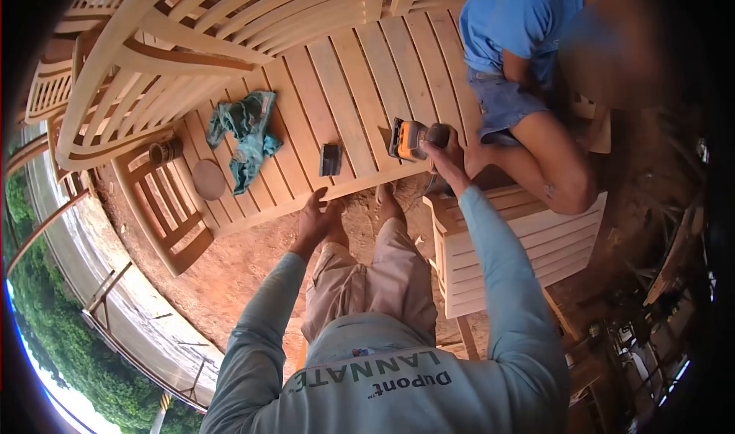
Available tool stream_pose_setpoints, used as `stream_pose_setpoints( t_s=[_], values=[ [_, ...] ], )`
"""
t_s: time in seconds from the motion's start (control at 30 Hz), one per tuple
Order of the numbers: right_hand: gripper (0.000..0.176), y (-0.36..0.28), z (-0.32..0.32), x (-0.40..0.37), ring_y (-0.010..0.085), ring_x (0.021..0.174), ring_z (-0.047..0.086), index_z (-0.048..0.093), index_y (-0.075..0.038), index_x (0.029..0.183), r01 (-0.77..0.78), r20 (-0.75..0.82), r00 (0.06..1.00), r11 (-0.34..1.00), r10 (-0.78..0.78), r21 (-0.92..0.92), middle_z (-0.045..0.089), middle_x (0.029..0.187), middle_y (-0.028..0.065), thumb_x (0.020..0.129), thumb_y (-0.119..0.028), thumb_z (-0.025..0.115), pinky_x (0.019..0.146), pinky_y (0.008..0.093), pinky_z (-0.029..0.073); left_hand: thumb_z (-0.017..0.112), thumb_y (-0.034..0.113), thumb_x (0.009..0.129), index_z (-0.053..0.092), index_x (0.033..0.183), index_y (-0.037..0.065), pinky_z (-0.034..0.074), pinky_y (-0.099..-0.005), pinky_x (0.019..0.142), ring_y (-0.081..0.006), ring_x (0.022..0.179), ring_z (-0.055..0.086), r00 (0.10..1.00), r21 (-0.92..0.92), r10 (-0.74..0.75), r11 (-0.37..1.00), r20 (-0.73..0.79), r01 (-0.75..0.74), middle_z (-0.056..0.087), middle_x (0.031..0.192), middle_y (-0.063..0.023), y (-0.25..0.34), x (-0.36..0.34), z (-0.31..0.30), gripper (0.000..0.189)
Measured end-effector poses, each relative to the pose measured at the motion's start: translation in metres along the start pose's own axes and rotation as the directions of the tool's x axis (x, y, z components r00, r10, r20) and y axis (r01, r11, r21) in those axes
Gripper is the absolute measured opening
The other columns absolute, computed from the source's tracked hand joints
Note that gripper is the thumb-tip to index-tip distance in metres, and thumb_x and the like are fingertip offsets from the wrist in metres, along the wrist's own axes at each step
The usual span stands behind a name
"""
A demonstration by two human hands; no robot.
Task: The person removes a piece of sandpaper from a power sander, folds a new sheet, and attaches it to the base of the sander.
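My right hand [447,158] is wrapped round the rear of an orange and black power sander [411,140], which sits at the front edge of a slatted wooden bench seat [367,74]. Just off the front of that seat hangs my left hand [315,221], fingers loosely bent and apart, with nothing visible in it. Nearest to it on the slats lies a small dark box-like piece [331,160] that I cannot identify. Farther left are a crumpled green cloth [243,135] and a round brown disc [209,180], both lying on the seat.
A person in a blue shirt [509,20] sits at the right, one leg bent beside the sander. A smaller slatted wooden piece [521,258] stands below them. A brown cup-like container [165,151] is by the left armrest [164,227]. More wooden furniture stands at upper left.
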State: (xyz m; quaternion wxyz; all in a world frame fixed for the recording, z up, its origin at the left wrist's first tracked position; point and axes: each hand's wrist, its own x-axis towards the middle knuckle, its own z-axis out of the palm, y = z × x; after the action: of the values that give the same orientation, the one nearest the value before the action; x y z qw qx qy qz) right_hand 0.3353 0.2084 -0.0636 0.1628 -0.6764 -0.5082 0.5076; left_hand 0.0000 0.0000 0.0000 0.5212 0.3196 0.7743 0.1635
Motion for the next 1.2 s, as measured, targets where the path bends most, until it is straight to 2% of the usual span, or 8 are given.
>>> stream_pose_setpoints(
  t_s=[0.07,0.17,0.2,0.47,0.67,0.87,0.97,1.2],
  values=[
    [0.069,-0.009,-0.012,-0.027,0.0249,0.104,0.069,0.049,-0.014,0.15,-0.202,0.098,0.979,0.857,0.176,0.474,0.068,0.121,0.0108,0.09,-0.03,0.079,0.084,0.0434,0.063,0.076,0.03,0.099,0.058,0.146,-0.002,0.06,-0.0411,0.099,-0.0292,0.121,0.072,0.993,-0.117,0.119,0.986,0.026,-0.115,0.068,0.139,-0.0195,0.003,-0.005,0.027,0.06],
    [0.065,-0.073,-0.013,-0.088,0.0193,0.094,0.068,0.051,-0.013,0.145,-0.254,0.125,0.964,0.677,0.235,0.691,0.068,0.115,0.009,0.089,-0.028,0.08,0.064,0.0366,0.061,0.077,0.03,0.1,0.059,0.145,0.001,0.06,-0.0408,0.098,-0.0276,0.12,0.072,0.971,-0.123,0.232,0.967,0.056,-0.224,0.07,0.135,-0.018,0.075,-0.038,-0.001,0.057],
    [0.04,-0.073,-0.009,-0.101,0.0153,0.078,0.068,0.06,-0.013,0.13,-0.305,0.148,0.946,0.632,0.289,0.713,0.069,0.105,0.0034,0.094,-0.028,0.071,0.055,0.0305,0.059,0.078,0.028,0.099,0.06,0.145,0.003,0.061,-0.0417,0.098,-0.0285,0.118,0.072,0.963,-0.13,0.263,0.958,0.057,-0.254,0.07,0.135,-0.0163,0.086,-0.044,-0.004,0.055],
    [0.028,-0.116,0.009,-0.153,0.0168,0.087,0.07,0.061,-0.011,0.12,-0.387,0.342,0.922,0.377,0.181,0.842,0.069,0.108,0.0024,0.096,-0.025,0.07,0.056,0.0339,0.059,0.085,0.027,0.09,0.062,0.14,0.003,0.062,-0.0427,0.092,-0.0332,0.109,0.074,0.832,-0.107,0.554,0.827,-0.011,-0.552,0.072,0.131,-0.0153,0.151,-0.034,-0.035,0.059],
    [0.047,-0.122,0.03,-0.173,0.0215,0.099,0.071,0.051,-0.007,0.132,-0.251,0.158,0.96,0.468,0.229,0.848,0.068,0.112,0.0104,0.093,-0.015,0.076,0.072,0.037,0.063,0.085,0.028,0.092,0.063,0.139,0.002,0.063,-0.0431,0.093,-0.0308,0.113,0.074,0.872,-0.137,0.489,0.863,-0.006,-0.486,0.072,0.131,-0.0164,0.134,-0.041,-0.039,0.059],
    [0.057,-0.16,0.027,-0.193,0.0195,0.102,0.067,0.046,-0.006,0.135,-0.282,0.168,0.949,0.487,0.265,0.827,0.061,0.114,0.0083,0.09,-0.016,0.08,0.093,0.0361,0.058,0.086,0.037,0.093,0.05,0.152,-0.002,0.058,-0.0437,0.103,-0.0307,0.125,0.069,0.931,-0.476,0.279,0.868,0.236,-0.14,0.066,0.14,-0.0193,0.122,-0.045,-0.038,0.079],
    [0.057,-0.16,0.035,-0.197,0.0182,0.102,0.065,0.047,-0.004,0.133,-0.183,0.056,0.967,0.526,0.249,0.83,0.057,0.115,0.0069,0.089,-0.015,0.081,0.092,0.0343,0.058,0.087,0.043,0.092,0.045,0.156,-0.001,0.057,-0.0403,0.1,-0.0287,0.12,0.068,0.896,-0.669,0.258,0.741,0.361,0.057,0.063,0.141,-0.0173,0.14,-0.05,-0.038,0.089],
    [0.067,-0.19,0.014,-0.2,0.0204,0.106,0.066,0.039,-0.001,0.136,-0.353,0.184,0.932,0.678,0.311,0.645,0.06,0.117,0.0115,0.089,-0.023,0.083,0.09,0.0336,0.057,0.086,0.051,0.091,0.058,0.143,0.0,0.057,-0.0331,0.083,-0.0215,0.1,0.069,0.939,-0.601,0.144,0.795,0.313,0.079,0.069,0.115,-0.0123,0.157,-0.047,-0.034,0.078]
  ],
)
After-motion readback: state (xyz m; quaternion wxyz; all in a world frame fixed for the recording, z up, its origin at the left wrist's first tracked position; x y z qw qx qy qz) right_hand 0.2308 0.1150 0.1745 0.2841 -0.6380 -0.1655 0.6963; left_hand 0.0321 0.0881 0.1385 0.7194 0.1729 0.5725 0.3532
